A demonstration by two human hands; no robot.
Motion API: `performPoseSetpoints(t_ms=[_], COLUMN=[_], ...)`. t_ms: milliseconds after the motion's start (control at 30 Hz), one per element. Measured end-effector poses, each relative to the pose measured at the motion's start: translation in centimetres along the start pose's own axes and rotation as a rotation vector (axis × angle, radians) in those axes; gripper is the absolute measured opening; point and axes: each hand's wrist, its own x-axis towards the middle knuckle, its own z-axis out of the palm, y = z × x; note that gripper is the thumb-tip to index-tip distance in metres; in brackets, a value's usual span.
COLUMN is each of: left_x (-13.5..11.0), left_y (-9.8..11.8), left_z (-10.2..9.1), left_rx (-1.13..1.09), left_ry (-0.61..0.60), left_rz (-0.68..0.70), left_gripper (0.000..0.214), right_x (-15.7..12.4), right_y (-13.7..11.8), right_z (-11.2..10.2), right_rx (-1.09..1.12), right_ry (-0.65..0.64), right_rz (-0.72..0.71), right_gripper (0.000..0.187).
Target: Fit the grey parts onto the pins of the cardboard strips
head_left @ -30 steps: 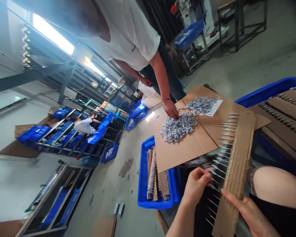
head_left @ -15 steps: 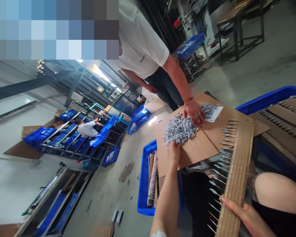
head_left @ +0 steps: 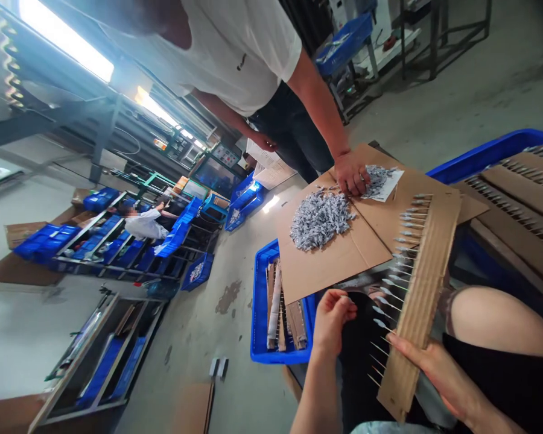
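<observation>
Two hands work low in view: the right hand [head_left: 428, 367] grips a cardboard strip [head_left: 416, 313] bristling with metal-tipped spikes [head_left: 387, 295], while the left hand [head_left: 332, 319] sits at nine o'clock from it, fingertips pinched together, any held piece too small to tell. Toward twelve o'clock, a grey pile of small parts [head_left: 319, 220] lies on a flattened cardboard sheet [head_left: 344, 265], and a co-worker's hand [head_left: 352, 173] presses down just beyond it.

- tan corrugated cardboard strip [head_left: 416, 313], silver pins [head_left: 387, 295]
- silvery-grey heap of small parts [head_left: 319, 220]
- bright blue plastic crate [head_left: 259, 313]
- white T-shirt [head_left: 217, 54], small black chest mark [head_left: 241, 61]
</observation>
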Motion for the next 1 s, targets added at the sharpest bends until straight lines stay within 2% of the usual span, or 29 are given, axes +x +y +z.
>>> performPoseSetpoints(t_ms=[67,133,233,367,433,667,1000], left_x=[-1.7,-2.4,-2.6,-2.6,-2.7,-3.2,-3.8], left_y=[-0.9,-2.1,-3.9,-5.2,-5.2,-4.9,-4.5], left_z=[0.6,0.9,0.6,0.1,0.1,0.6,1.3], left_rx=[-0.114,-0.157,-0.167,-0.168,-0.171,-0.209,-0.207], left_ry=[-0.038,-0.060,-0.071,-0.065,-0.063,-0.088,-0.114], left_rz=[-0.117,-0.194,-0.237,-0.259,-0.269,-0.306,-0.304], left_gripper=[0.046,0.047,0.044,0.041,0.041,0.043,0.043], right_x=[-0.1,-0.1,0.1,0.5,0.5,-0.2,0.3], right_y=[-0.3,-0.5,-0.1,0.6,0.5,-1.3,-0.3], right_z=[0.0,0.1,0.1,0.1,0.1,0.5,0.2], right_rx=[0.005,-0.003,-0.035,-0.044,-0.026,-0.025,0.020], right_ry=[-0.054,-0.053,-0.021,-0.089,-0.112,-0.036,-0.089], right_rz=[0.010,0.002,-0.019,0.054,0.059,-0.014,-0.015], right_gripper=[0.028,0.027,0.026,0.025,0.022,0.020,0.021])
